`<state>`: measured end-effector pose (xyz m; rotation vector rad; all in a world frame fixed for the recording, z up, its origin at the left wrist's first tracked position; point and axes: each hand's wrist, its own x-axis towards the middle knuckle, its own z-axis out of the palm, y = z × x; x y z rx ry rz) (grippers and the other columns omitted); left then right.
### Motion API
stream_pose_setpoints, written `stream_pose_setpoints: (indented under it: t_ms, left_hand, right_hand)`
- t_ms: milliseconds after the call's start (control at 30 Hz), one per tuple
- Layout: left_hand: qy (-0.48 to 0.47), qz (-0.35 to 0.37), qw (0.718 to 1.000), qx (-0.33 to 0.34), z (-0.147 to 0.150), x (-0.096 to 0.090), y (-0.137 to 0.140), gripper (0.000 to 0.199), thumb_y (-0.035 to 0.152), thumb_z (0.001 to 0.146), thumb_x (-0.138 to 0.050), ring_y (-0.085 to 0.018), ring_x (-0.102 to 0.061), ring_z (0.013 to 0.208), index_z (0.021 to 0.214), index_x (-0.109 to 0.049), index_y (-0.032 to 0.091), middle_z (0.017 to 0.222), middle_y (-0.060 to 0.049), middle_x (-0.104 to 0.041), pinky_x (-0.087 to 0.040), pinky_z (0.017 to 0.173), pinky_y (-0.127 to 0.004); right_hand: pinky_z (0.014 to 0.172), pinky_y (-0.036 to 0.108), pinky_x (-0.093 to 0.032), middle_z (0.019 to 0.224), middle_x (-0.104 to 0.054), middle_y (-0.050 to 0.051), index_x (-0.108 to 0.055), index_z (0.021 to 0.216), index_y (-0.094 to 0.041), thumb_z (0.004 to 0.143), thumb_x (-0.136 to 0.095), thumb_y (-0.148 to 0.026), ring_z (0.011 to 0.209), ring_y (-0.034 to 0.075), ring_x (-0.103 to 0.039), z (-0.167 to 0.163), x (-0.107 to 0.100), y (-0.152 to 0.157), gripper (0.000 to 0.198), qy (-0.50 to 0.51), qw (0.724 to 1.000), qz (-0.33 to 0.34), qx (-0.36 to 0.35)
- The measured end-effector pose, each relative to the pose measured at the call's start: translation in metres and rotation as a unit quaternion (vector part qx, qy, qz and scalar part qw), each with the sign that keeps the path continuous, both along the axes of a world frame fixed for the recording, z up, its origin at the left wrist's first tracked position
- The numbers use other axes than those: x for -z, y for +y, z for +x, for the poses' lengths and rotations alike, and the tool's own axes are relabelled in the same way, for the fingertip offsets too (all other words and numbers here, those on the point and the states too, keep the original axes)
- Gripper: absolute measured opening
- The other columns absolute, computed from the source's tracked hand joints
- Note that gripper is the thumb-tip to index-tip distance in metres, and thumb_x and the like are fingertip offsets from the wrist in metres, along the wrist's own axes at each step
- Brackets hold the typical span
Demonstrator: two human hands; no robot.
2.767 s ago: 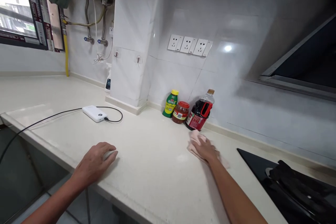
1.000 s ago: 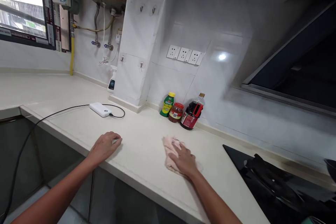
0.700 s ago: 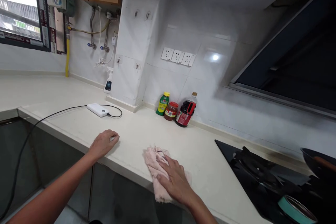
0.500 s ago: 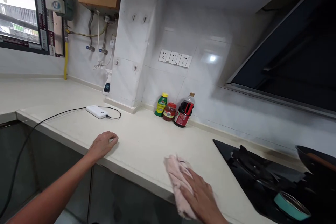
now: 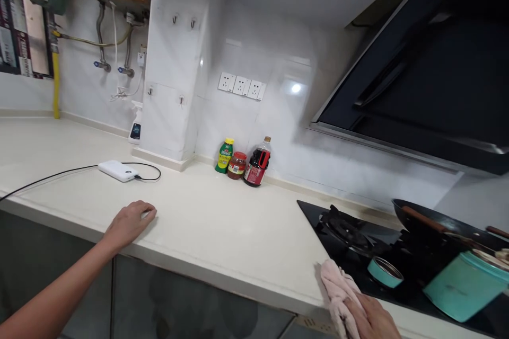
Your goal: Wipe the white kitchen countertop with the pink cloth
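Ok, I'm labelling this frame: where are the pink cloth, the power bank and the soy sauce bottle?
pink cloth (image 5: 337, 287), head view, upper folds.
power bank (image 5: 117, 170), head view, top face.
soy sauce bottle (image 5: 256, 167), head view, label.
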<state>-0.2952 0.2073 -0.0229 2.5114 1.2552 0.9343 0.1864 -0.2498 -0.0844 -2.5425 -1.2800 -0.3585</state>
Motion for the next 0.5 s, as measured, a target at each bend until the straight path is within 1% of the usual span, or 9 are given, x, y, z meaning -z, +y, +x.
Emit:
stream_pose_setpoints:
  t_ms: [67,133,200,267,367,400,500]
  left_hand:
    - [0.001,0.005,1.0,0.0,0.0,0.0,0.0,0.047,0.051,0.085,-0.038,-0.029,-0.067,0.103,0.094,-0.072,0.02,0.108,-0.011,-0.074,-0.05,0.088,-0.037]
    - [0.002,0.01,1.0,0.003,-0.001,0.0,0.0,0.046,0.051,0.085,-0.038,-0.029,-0.067,0.102,0.093,-0.072,0.02,0.106,-0.011,-0.074,-0.05,0.087,-0.037]
    - [0.007,0.017,1.0,0.009,-0.001,0.001,0.0,0.046,0.05,0.086,-0.038,-0.03,-0.067,0.102,0.093,-0.072,0.02,0.106,-0.011,-0.074,-0.05,0.087,-0.037]
    - [0.013,0.023,1.0,0.011,-0.002,0.001,-0.001,0.047,0.051,0.087,-0.038,-0.03,-0.067,0.103,0.095,-0.072,0.02,0.107,-0.011,-0.073,-0.05,0.087,-0.037]
    - [0.018,0.027,0.999,0.012,-0.001,0.002,-0.001,0.047,0.052,0.088,-0.038,-0.03,-0.067,0.103,0.095,-0.073,0.02,0.109,-0.011,-0.073,-0.05,0.087,-0.037]
    - [0.019,0.026,0.999,0.012,-0.001,0.002,-0.001,0.048,0.052,0.089,-0.038,-0.029,-0.067,0.103,0.096,-0.073,0.02,0.109,-0.01,-0.073,-0.05,0.086,-0.037]
    - [0.027,0.026,0.999,0.015,-0.001,0.003,-0.001,0.048,0.052,0.09,-0.038,-0.029,-0.067,0.103,0.098,-0.073,0.021,0.11,-0.01,-0.073,-0.05,0.086,-0.036]
  right_hand:
    - [0.099,0.048,-0.047,0.127,-0.065,0.011,-0.071,0.118,-0.024,0.09,-0.023,-0.053,0.116,0.033,-0.058,-0.004,-0.006,0.016,0.063,0.005,0.999,0.005,0.036]
    - [0.099,0.055,-0.044,0.135,-0.061,0.01,-0.072,0.116,-0.024,0.089,-0.021,-0.052,0.118,0.038,-0.055,-0.01,-0.011,0.036,0.064,-0.007,0.998,-0.016,0.062]
    - [0.102,0.06,-0.04,0.142,-0.056,0.006,-0.074,0.113,-0.028,0.086,-0.026,-0.052,0.122,0.042,-0.052,-0.014,-0.015,0.054,0.059,-0.023,0.997,-0.047,0.056]
    - [0.105,0.06,-0.037,0.145,-0.054,0.005,-0.07,0.121,-0.03,0.087,-0.03,-0.054,0.128,0.041,-0.049,-0.016,-0.015,0.067,0.058,-0.024,0.998,-0.047,0.047]
    - [0.11,0.054,-0.037,0.146,-0.052,0.009,-0.057,0.139,-0.023,0.089,-0.029,-0.059,0.135,0.035,-0.045,-0.012,-0.011,0.074,0.068,-0.016,0.998,-0.031,0.044]
    - [0.111,0.053,-0.036,0.147,-0.051,0.009,-0.056,0.14,-0.023,0.089,-0.029,-0.06,0.136,0.034,-0.044,-0.009,-0.009,0.074,0.069,-0.014,0.999,-0.032,0.04]
    - [0.114,0.053,-0.031,0.15,-0.048,0.004,-0.061,0.134,-0.028,0.088,-0.028,-0.061,0.138,0.033,-0.042,0.005,-0.004,0.073,0.065,-0.006,0.998,-0.058,0.019]
